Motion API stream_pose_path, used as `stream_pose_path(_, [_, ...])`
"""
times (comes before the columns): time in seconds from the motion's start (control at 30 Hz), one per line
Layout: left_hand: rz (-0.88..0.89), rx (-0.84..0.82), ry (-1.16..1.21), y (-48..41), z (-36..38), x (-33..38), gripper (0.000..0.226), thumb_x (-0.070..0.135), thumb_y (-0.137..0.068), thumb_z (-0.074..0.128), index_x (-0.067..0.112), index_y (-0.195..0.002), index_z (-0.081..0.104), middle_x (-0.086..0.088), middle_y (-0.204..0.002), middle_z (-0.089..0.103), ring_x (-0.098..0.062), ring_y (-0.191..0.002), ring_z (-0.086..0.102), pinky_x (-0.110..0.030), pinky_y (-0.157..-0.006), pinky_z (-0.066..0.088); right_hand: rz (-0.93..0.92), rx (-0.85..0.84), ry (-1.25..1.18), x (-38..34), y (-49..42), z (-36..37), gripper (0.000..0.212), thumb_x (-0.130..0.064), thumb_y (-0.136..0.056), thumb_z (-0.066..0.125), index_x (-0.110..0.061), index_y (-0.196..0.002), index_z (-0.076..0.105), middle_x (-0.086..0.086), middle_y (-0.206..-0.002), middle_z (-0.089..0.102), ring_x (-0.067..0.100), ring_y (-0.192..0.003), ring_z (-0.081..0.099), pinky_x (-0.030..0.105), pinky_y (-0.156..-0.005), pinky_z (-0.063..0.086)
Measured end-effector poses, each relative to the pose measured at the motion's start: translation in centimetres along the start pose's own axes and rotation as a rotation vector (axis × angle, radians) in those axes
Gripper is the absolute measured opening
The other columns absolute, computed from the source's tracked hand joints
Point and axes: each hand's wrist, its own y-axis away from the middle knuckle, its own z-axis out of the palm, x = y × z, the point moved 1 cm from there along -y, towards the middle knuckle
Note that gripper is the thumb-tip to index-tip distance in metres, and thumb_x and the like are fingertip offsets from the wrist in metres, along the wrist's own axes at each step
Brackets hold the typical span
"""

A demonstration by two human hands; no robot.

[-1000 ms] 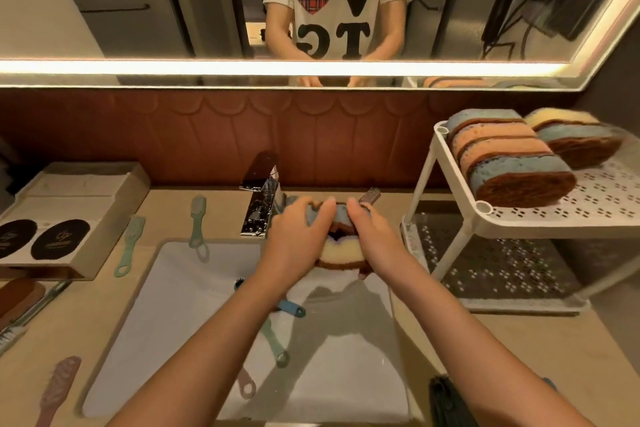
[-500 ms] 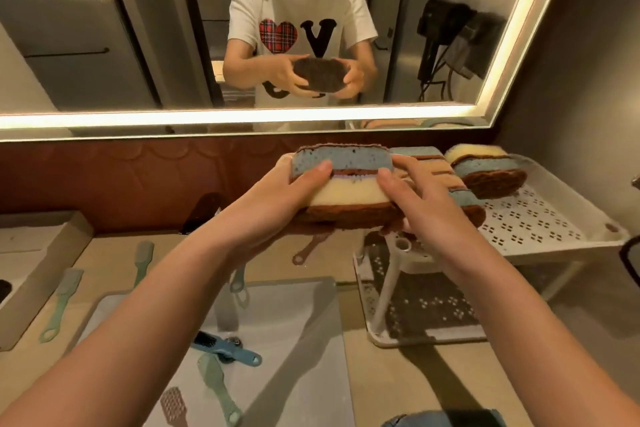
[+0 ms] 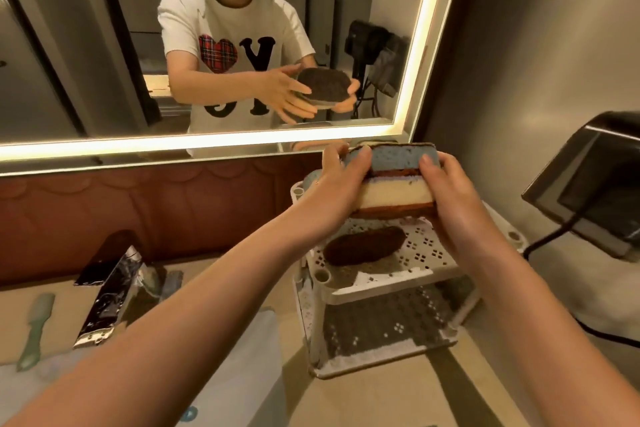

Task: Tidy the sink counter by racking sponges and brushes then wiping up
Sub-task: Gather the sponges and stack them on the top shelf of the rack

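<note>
Two stacked sponges (image 3: 394,184), held above the upper shelf of the rack (image 3: 427,253), the left hand (image 3: 337,184) and right hand (image 3: 450,198) each curled round one end; probably light, soft, compressible; gripping the short ends gently should keep the pair aligned.

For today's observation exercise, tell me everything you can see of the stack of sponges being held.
The stack of sponges is two foam pads, blue above cream, each with a brown scouring layer beneath. It is held roughly level above the white rack, gripped at its ends by the left hand and the right hand.
</note>
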Motion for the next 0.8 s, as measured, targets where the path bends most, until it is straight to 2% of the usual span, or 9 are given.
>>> stream_pose_path(0.07, [0.070, 0.075, -0.163, -0.3, 0.9, -0.7, 0.057, 0.052, -0.095, 0.021, 0.024, -0.144, 0.016, -0.005, -0.142, 0.040, -0.025, -0.128, 0.041, -0.043, -0.108, 0.031, 0.020, 0.071, -0.012, 0.4, -0.7, -1.4, 0.036, -0.042, -0.094, 0.044, -0.021, -0.123, 0.046, 0.002, -0.107, 0.062, 0.014, -0.092, 0.064, 0.030, -0.073, 0.053])
stream_pose_path(0.13, [0.156, 0.065, -0.595, -0.3, 1.6, -1.6, 0.049, 0.037, -0.099, 0.022, 0.016, -0.144, 0.021, -0.008, -0.151, 0.027, -0.028, -0.138, 0.027, -0.042, -0.112, 0.023, 0.046, 0.157, -0.065, 0.9, -1.3, -2.8, 0.032, -0.040, -0.094, 0.044, -0.020, -0.119, 0.048, 0.003, -0.104, 0.062, 0.015, -0.091, 0.063, 0.028, -0.070, 0.052])
stream_pose_path(0.17, [0.207, 0.043, -0.733, -0.6, 1.8, -2.5, 0.048, 0.036, -0.099, 0.023, 0.016, -0.143, 0.024, -0.008, -0.153, 0.023, -0.028, -0.141, 0.021, -0.040, -0.114, 0.019, 0.056, 0.197, -0.078, 1.2, -1.5, -3.4, 0.029, -0.040, -0.094, 0.044, -0.021, -0.116, 0.049, 0.003, -0.102, 0.061, 0.015, -0.090, 0.062, 0.028, -0.069, 0.051])
stream_pose_path(0.23, [0.137, -0.026, -0.822, -0.8, 2.0, -4.1, 0.054, 0.046, -0.096, 0.025, 0.023, -0.146, 0.021, -0.001, -0.157, 0.013, -0.021, -0.145, 0.007, -0.038, -0.117, 0.008, 0.072, 0.255, -0.052, 2.0, -2.0, -4.8, 0.027, -0.041, -0.093, 0.046, -0.022, -0.112, 0.051, 0.007, -0.105, 0.061, 0.020, -0.094, 0.061, 0.034, -0.076, 0.053])
stream_pose_path(0.3, [0.093, -0.093, -0.941, -0.9, 2.2, -5.3, 0.061, 0.052, -0.095, 0.025, 0.028, -0.149, 0.007, 0.004, -0.159, -0.003, -0.014, -0.145, -0.009, -0.038, -0.118, -0.004, 0.105, 0.294, -0.004, 2.7, -2.5, -6.1, 0.031, -0.043, -0.092, 0.048, -0.022, -0.114, 0.053, 0.011, -0.112, 0.061, 0.025, -0.101, 0.060, 0.041, -0.087, 0.052])
stream_pose_path(0.37, [0.110, -0.094, -0.996, -1.0, 2.1, -6.0, 0.063, 0.054, -0.095, 0.024, 0.030, -0.149, 0.001, 0.006, -0.158, -0.007, -0.012, -0.144, -0.013, -0.037, -0.118, -0.005, 0.132, 0.300, 0.084, 3.3, -2.8, -7.1, 0.037, -0.046, -0.090, 0.049, -0.022, -0.118, 0.053, 0.010, -0.113, 0.061, 0.026, -0.102, 0.060, 0.042, -0.088, 0.052])
stream_pose_path(0.47, [0.128, -0.079, -0.997, -1.1, 2.1, -6.3, 0.063, 0.054, -0.095, 0.024, 0.030, -0.149, 0.001, 0.006, -0.158, -0.006, -0.011, -0.145, -0.012, -0.037, -0.119, -0.003, 0.162, 0.266, 0.196, 3.8, -3.3, -8.0, 0.039, -0.045, -0.089, 0.051, -0.019, -0.118, 0.054, 0.008, -0.107, 0.060, 0.021, -0.090, 0.060, 0.034, -0.073, 0.051])
stream_pose_path(0.63, [0.124, -0.086, -1.007, -1.1, 2.1, -6.3, 0.064, 0.054, -0.095, 0.023, 0.029, -0.149, 0.000, 0.005, -0.158, -0.007, -0.012, -0.144, -0.014, -0.034, -0.118, -0.006, 0.273, 0.196, 0.149, 3.9, -3.7, -8.3, 0.020, -0.040, -0.090, 0.052, -0.023, -0.091, 0.062, 0.007, -0.088, 0.063, 0.023, -0.081, 0.061, 0.034, -0.071, 0.052])
stream_pose_path(0.8, [0.116, -0.108, -1.008, -1.1, 2.0, -6.3, 0.065, 0.055, -0.094, 0.024, 0.028, -0.149, -0.001, 0.004, -0.158, -0.008, -0.013, -0.144, -0.015, -0.033, -0.117, -0.007, 0.302, 0.094, 0.192, 4.3, -3.9, -8.2, 0.020, -0.037, -0.090, 0.053, -0.020, -0.092, 0.064, 0.007, -0.086, 0.067, 0.021, -0.078, 0.064, 0.032, -0.067, 0.052])
